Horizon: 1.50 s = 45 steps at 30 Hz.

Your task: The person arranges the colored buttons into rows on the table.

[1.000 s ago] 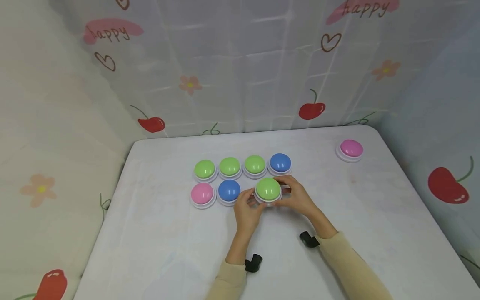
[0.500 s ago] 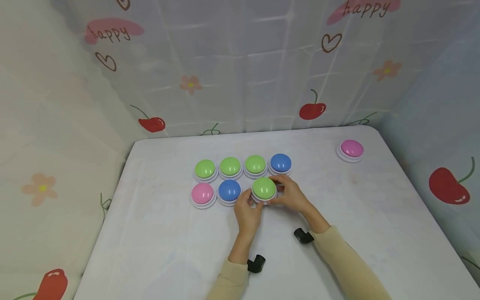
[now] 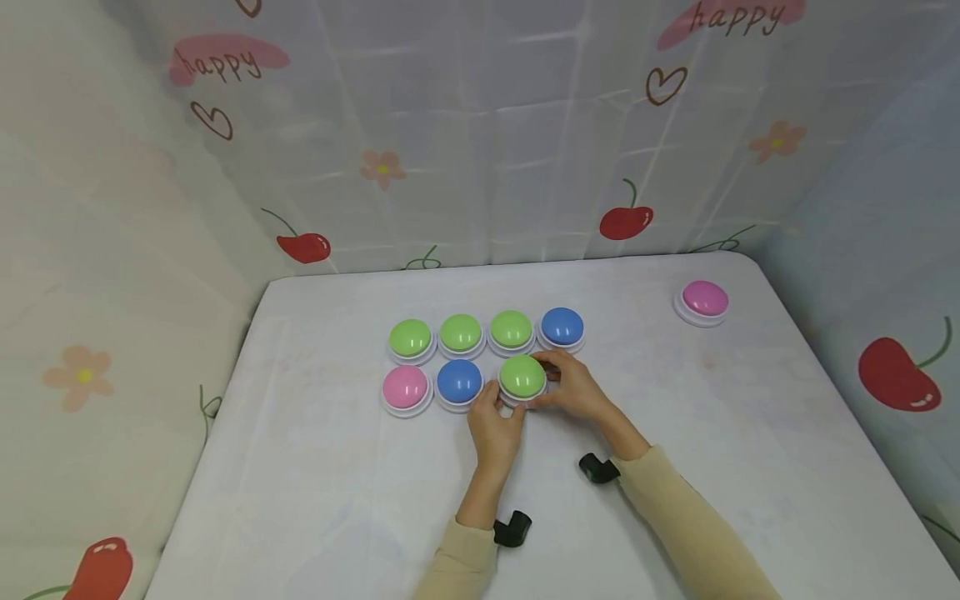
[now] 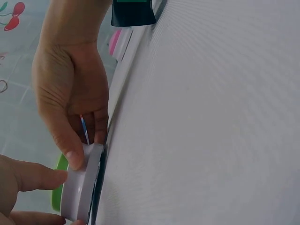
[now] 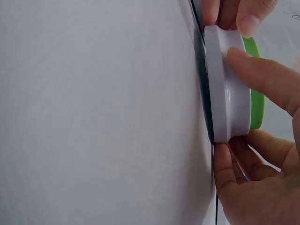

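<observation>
A push button with a green dome (image 3: 522, 377) and a white round base (image 5: 229, 89) is between both hands, dome up. My left hand (image 3: 495, 433) grips the base from the left, near the blue button (image 3: 459, 380) of the front row. From the right, my right hand (image 3: 576, 390) holds the same base, its thumb on the near side in the right wrist view. Whether the base touches the table or hovers just above it, I cannot tell. Left of the blue button sits a pink button (image 3: 404, 387).
Behind runs a row of several buttons, green (image 3: 410, 337) ones at the left and a blue one (image 3: 562, 326) at its right end. A magenta button (image 3: 705, 298) stands alone at the far right of the white table (image 3: 315, 492). Patterned curtains (image 3: 480, 150) surround the table.
Held by both hands, the green button has shifted left, closer to the blue button in the front row. The right hand has moved left with it; the left hand has barely moved.
</observation>
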Each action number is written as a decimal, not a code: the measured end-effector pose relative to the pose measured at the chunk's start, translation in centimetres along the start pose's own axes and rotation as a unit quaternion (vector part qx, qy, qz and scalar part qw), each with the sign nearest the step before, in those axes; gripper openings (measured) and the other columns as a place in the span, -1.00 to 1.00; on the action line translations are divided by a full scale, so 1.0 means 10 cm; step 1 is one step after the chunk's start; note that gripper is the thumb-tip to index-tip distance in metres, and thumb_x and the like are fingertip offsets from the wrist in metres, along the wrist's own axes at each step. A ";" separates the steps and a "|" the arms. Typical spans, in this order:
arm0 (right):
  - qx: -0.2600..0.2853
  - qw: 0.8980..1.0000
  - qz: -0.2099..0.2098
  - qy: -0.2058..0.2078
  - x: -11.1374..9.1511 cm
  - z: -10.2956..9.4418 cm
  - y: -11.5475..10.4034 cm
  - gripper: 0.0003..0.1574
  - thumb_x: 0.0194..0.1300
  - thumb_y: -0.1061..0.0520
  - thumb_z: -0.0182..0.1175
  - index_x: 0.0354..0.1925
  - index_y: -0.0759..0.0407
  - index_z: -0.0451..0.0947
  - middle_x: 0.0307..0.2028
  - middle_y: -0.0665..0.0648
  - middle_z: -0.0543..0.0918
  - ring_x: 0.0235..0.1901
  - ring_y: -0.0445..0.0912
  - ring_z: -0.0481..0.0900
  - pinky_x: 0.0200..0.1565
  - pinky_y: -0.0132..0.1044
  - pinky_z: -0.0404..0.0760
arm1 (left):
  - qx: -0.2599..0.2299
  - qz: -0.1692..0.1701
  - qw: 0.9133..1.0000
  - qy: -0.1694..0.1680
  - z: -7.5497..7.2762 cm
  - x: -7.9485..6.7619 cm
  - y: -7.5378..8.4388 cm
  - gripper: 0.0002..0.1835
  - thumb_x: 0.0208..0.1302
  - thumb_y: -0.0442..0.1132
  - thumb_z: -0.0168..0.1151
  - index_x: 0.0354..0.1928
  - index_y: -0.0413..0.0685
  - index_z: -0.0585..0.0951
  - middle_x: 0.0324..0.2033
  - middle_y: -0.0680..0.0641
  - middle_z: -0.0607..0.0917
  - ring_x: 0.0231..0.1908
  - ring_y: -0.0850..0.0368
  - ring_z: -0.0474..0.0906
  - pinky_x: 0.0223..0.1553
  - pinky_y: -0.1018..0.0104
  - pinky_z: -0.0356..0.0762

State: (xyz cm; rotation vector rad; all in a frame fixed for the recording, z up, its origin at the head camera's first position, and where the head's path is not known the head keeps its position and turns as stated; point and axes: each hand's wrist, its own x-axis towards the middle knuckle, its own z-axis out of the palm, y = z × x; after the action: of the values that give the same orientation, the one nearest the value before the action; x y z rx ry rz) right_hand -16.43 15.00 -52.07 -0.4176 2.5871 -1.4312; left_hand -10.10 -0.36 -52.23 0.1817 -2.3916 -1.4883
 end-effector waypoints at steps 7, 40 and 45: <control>-0.002 1.000 0.004 -0.001 0.03 0.03 0.03 -0.01 -0.23 0.27 0.60 0.22 0.34 0.44 0.12 0.31 0.54 0.12 0.18 0.54 0.17 -0.03 0.58 | 0.011 -0.029 0.999 -0.012 0.00 -0.01 0.01 -0.42 -0.09 -0.51 0.45 0.07 -0.53 0.55 0.08 -0.47 0.58 0.15 -0.31 0.52 0.04 0.20 0.64; -0.013 0.999 0.013 0.028 0.01 0.15 0.00 0.04 -0.25 0.16 0.64 0.22 0.30 0.43 0.07 0.26 0.52 0.09 0.12 0.52 0.15 -0.06 0.60 | 0.016 -0.031 0.999 0.000 -0.01 -0.03 0.00 -0.45 -0.03 -0.42 0.45 0.07 -0.50 0.56 0.10 -0.43 0.59 0.13 -0.27 0.55 0.02 0.15 0.66; -0.020 0.999 0.009 0.028 0.00 0.16 0.00 0.03 -0.24 0.14 0.63 0.22 0.30 0.43 0.07 0.26 0.52 0.09 0.11 0.52 0.14 -0.07 0.60 | 0.013 -0.031 0.999 0.009 -0.02 -0.03 0.00 -0.49 -0.03 -0.42 0.45 0.03 -0.49 0.59 0.06 -0.40 0.62 0.10 -0.24 0.58 -0.02 0.16 0.68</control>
State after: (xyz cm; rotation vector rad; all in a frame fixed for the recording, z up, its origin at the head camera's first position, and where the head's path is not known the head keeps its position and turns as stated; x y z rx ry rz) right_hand -15.99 13.73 -52.89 -0.3632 2.6609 -1.4075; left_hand -9.70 -0.43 -52.19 0.2780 -2.4114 -1.4774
